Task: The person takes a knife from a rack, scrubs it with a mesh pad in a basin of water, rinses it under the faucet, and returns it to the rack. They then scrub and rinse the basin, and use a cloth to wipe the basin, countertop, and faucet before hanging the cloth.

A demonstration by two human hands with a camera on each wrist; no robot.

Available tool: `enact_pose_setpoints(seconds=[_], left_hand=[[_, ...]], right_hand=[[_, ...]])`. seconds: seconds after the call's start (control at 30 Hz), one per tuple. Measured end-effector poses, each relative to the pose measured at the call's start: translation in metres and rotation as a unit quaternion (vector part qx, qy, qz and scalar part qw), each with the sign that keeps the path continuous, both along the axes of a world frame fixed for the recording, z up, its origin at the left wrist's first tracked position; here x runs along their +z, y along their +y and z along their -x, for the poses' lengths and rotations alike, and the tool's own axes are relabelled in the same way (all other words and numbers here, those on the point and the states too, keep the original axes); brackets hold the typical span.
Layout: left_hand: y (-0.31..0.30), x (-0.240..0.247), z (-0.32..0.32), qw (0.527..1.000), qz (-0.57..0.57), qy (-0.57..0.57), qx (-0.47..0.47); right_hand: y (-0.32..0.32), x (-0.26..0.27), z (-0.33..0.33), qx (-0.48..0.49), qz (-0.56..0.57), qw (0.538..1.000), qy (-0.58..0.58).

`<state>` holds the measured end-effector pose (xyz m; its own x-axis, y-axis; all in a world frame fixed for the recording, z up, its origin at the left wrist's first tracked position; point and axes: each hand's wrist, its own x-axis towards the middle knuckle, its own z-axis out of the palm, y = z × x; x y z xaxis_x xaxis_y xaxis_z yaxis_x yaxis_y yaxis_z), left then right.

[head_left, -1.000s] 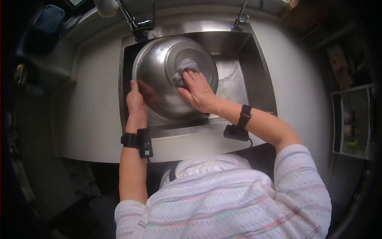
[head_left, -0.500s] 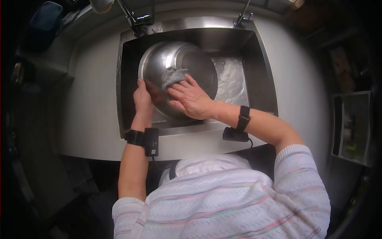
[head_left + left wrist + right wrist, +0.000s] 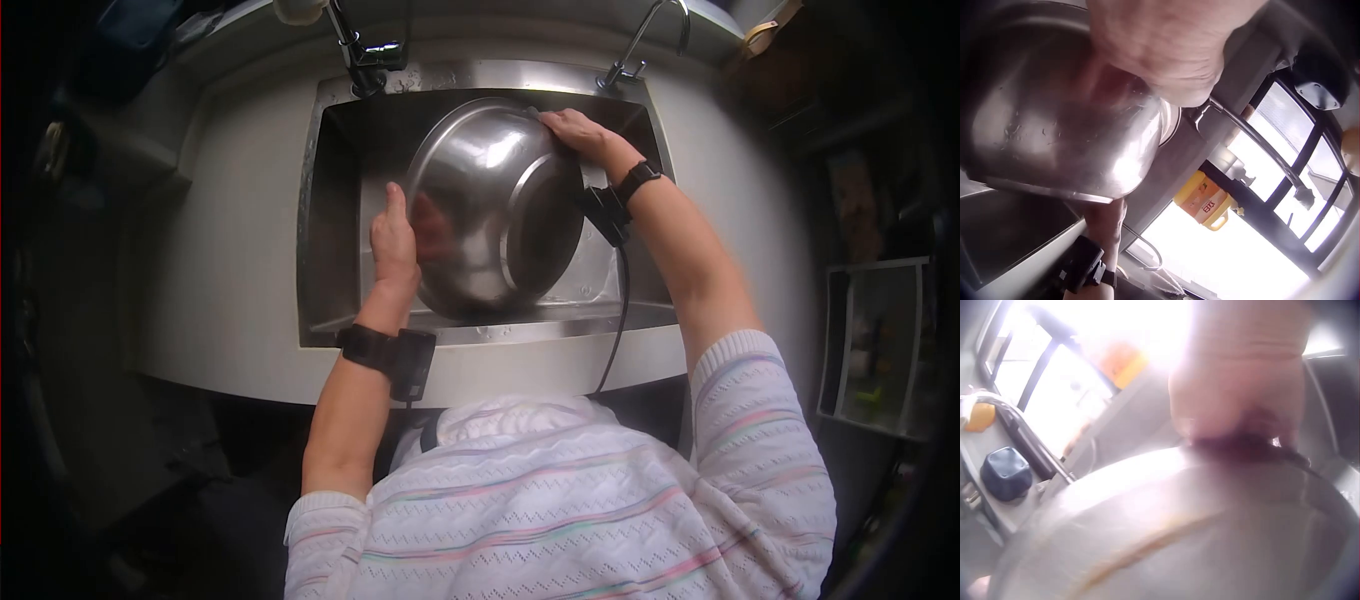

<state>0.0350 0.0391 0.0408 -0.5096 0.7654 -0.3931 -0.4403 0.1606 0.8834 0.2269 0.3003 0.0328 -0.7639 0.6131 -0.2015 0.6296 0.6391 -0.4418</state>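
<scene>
A large stainless steel bowl [image 3: 465, 215] stands tilted in the sink, its round base turned to the right. My left hand [image 3: 394, 242] holds it at the left rim, thumb pointing up and fingers hidden behind the metal. Water drops dot the bowl's wall [image 3: 1035, 140] in the left wrist view. At the far right edge of the bowl is my right hand [image 3: 585, 135], fingers bent over a grey scrubbing cloth [image 3: 535, 113], of which only a small bit shows. The right wrist view has these fingertips right against the bowl's surface [image 3: 1179, 531].
The steel sink [image 3: 480, 75] surrounds the bowl, with a faucet [image 3: 372, 62] at back left and a thinner tap [image 3: 622, 72] at back right. Pale countertop [image 3: 235, 240] lies on both sides. A yellow jug [image 3: 1202, 199] stands by the window. A cable [image 3: 620, 320] hangs from the right wrist.
My right hand has moved from the bowl's base and side to its far right edge, taking the cloth along. The bowl has turned and shifted right, its base now facing more to the right.
</scene>
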Motion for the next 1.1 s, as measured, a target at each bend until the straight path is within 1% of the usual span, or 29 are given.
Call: enact_pose_setpoints(seconds=[0.03,0.07,0.1,0.13,0.17,0.2,0.23,0.27,0.33,0.37,0.4,0.47,0.5,0.57,0.6,0.63,0.67,0.7,0.73,0.77,0.8,0.83,0.87,0.93,0.97,1.0,1.03,1.07,1.1], left_hand=[[0.004,-0.001,0.0,1.0,0.0,0.001,0.003],[0.006,-0.013,0.005,1.0,0.006,0.029,0.009],[0.006,-0.021,0.008,0.998,0.014,0.053,0.012],[0.006,-0.014,0.005,1.0,0.022,0.008,0.001],[0.004,-0.01,0.005,1.0,0.017,0.024,0.011],[0.002,-0.006,0.004,0.999,0.011,0.041,0.019],[-0.002,-0.006,0.01,0.999,0.002,0.031,0.011],[-0.007,-0.007,0.017,1.0,-0.011,0.027,0.004],[-0.013,0.006,0.016,0.995,-0.09,0.029,-0.008],[-0.012,0.025,0.0,0.993,-0.109,0.043,0.002],[-0.014,0.026,-0.006,0.993,-0.106,0.044,-0.002],[-0.018,0.028,-0.01,0.964,-0.114,0.223,-0.087],[-0.017,0.034,-0.023,0.96,-0.109,0.243,-0.089],[-0.011,0.033,-0.042,0.916,-0.114,0.355,-0.15],[-0.012,0.033,-0.049,0.87,-0.104,0.442,-0.191],[-0.008,0.028,-0.059,0.81,-0.177,0.527,-0.186],[-0.006,0.027,-0.069,0.768,-0.201,0.573,-0.204],[-0.006,0.018,-0.077,0.756,-0.211,0.576,-0.231],[-0.004,0.004,-0.081,0.723,-0.229,0.602,-0.251],[-0.004,-0.002,-0.09,0.697,-0.218,0.626,-0.273],[-0.004,-0.004,-0.098,0.687,-0.19,0.63,-0.308],[-0.003,-0.016,-0.102,0.67,-0.16,0.629,-0.36],[0.004,-0.024,-0.108,0.65,-0.127,0.626,-0.412],[0.016,-0.032,-0.116,0.594,-0.057,0.545,-0.589],[0.024,-0.03,-0.118,0.533,0.017,0.535,-0.655],[0.03,-0.027,-0.116,0.534,0.019,0.534,-0.655],[0.035,-0.024,-0.112,0.525,0.056,0.512,-0.677],[0.042,-0.014,-0.117,0.51,0.091,0.491,-0.701],[0.04,-0.014,-0.112,0.523,0.08,0.494,-0.69]], right_hand=[[-0.012,0.003,-0.016,-0.237,0.21,0.945,0.078],[-0.022,0.003,-0.029,-0.337,0.29,0.893,0.072],[-0.03,-0.008,-0.045,-0.307,0.307,0.895,0.099],[-0.033,-0.015,-0.064,-0.28,0.325,0.894,0.125],[-0.034,-0.025,-0.077,-0.291,0.327,0.89,0.126],[-0.036,-0.033,-0.086,-0.278,0.31,0.908,0.051],[-0.042,-0.038,-0.092,-0.263,0.293,0.919,-0.023],[-0.048,-0.046,-0.098,-0.27,0.296,0.916,-0.013],[-0.064,-0.045,-0.107,-0.292,0.389,0.866,0.112],[-0.062,-0.057,-0.114,-0.279,0.375,0.875,0.128],[-0.06,-0.055,-0.121,-0.269,0.347,0.892,0.103],[-0.057,-0.057,-0.129,-0.246,0.277,0.928,0.038],[-0.058,-0.05,-0.131,-0.247,0.277,0.928,0.036],[-0.06,-0.029,-0.136,-0.238,0.305,0.921,0.036],[-0.068,-0.021,-0.135,-0.24,0.307,0.92,0.035],[-0.074,-0.014,-0.132,-0.287,0.379,0.867,0.149],[-0.079,-0.005,-0.129,-0.326,0.442,0.795,0.259],[-0.083,0.005,-0.13,-0.361,0.461,0.755,0.295],[-0.085,0.011,-0.128,-0.391,0.479,0.714,0.327],[-0.091,0.019,-0.132,-0.434,0.458,0.718,0.295],[-0.091,0.015,-0.137,-0.428,0.459,0.722,0.292],[-0.093,-0.003,-0.139,-0.418,0.407,0.791,0.186],[-0.09,-0.019,-0.145,-0.399,0.347,0.845,0.08],[-0.09,-0.058,-0.153,-0.311,0.322,0.893,0.042],[-0.085,-0.064,-0.151,-0.334,0.35,0.875,0.002],[-0.083,-0.068,-0.144,-0.356,0.377,0.854,-0.038],[-0.085,-0.056,-0.134,-0.32,0.36,0.874,-0.057],[-0.083,-0.045,-0.134,-0.322,0.364,0.873,-0.054],[-0.086,-0.043,-0.127,-0.318,0.348,0.88,-0.064]])
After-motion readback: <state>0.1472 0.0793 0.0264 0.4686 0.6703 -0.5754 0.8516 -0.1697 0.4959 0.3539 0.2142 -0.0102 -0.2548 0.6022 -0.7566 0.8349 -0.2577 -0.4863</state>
